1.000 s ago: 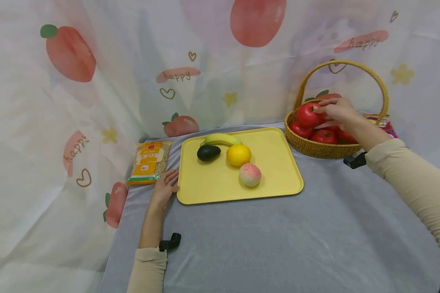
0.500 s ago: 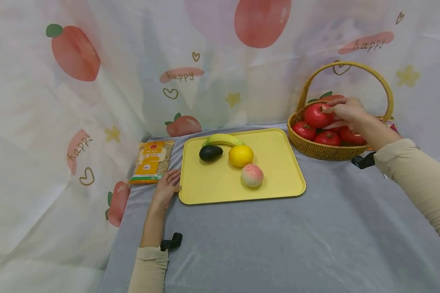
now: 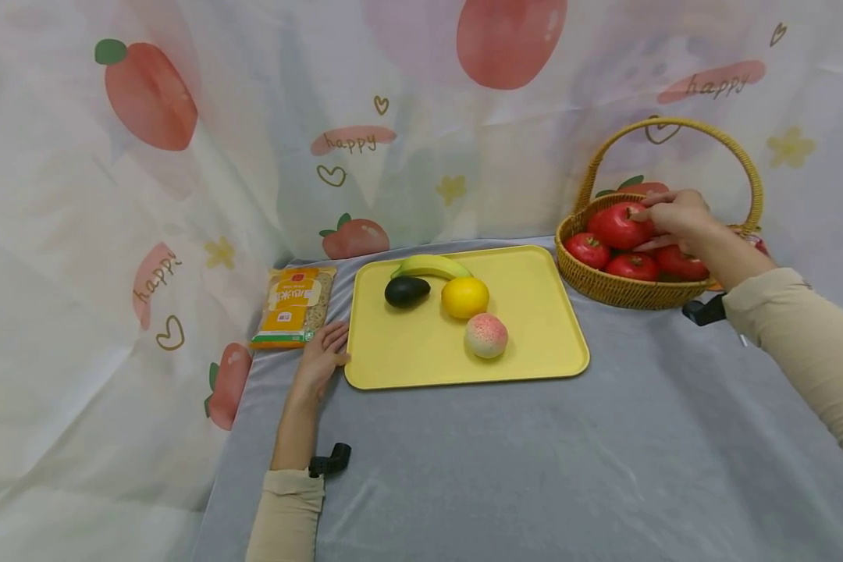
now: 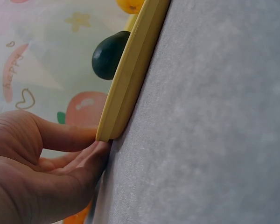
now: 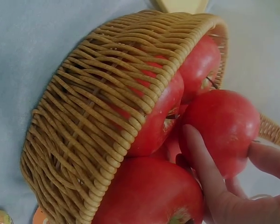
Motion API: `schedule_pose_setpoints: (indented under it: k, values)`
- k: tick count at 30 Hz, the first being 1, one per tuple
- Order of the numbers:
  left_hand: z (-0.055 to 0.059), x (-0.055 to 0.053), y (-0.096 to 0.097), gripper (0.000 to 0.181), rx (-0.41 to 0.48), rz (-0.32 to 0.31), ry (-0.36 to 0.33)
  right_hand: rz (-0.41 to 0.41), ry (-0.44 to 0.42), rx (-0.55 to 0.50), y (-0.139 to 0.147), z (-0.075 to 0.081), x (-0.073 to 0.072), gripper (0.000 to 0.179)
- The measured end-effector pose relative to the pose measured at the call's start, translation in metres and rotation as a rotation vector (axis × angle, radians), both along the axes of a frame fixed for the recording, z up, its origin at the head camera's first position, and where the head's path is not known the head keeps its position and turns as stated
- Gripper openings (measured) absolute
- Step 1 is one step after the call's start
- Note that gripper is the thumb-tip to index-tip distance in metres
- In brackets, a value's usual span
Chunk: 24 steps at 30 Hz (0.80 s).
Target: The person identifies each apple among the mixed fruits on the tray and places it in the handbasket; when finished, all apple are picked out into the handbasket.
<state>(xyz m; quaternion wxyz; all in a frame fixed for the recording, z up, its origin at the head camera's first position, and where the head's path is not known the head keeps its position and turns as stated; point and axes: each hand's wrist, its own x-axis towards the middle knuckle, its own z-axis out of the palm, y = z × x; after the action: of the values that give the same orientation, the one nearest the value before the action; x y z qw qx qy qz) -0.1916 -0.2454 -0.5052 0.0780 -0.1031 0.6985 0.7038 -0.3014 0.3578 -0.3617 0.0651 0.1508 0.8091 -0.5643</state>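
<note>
My right hand [image 3: 677, 218] holds a red apple [image 3: 622, 225] over the wicker basket [image 3: 625, 291], at the top of the other apples [image 3: 633, 266]. In the right wrist view its fingers and thumb lie around the sides of that apple [image 5: 224, 126]. My left hand [image 3: 321, 361] rests beside the left edge of the yellow tray [image 3: 407, 363], fingers extended. In the left wrist view the thumb and fingers touch the tray's end [image 4: 116, 116]. On the tray lie a banana [image 3: 432, 266], a dark avocado [image 3: 407, 293], a lemon [image 3: 465, 297] and a peach [image 3: 487, 336].
A packet of grain [image 3: 293, 307] lies left of the tray, close to my left fingertips. The basket's tall handle [image 3: 674, 123] arches over the apples. A grey cloth [image 3: 499, 468] covers the table, and a patterned curtain [image 3: 253, 117] hangs behind.
The whole head view has shifted slightly, moving things to the right. My right hand keeps its hold on the apple at the basket, and my left hand stays at the tray.
</note>
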Motion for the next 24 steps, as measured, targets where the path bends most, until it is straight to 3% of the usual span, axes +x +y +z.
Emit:
schedule_pose_setpoints:
  k: [7, 24]
  values:
    - [0.0002, -0.0007, 0.0000, 0.073, 0.001, 0.004, -0.017, 0.012, 0.007, 0.049, -0.0015, -0.0016, -0.0012, 0.055]
    - [0.0016, -0.0003, 0.0001, 0.074, 0.002, -0.003, -0.009, 0.133, -0.038, 0.081, -0.0004, 0.0028, -0.0036, 0.056]
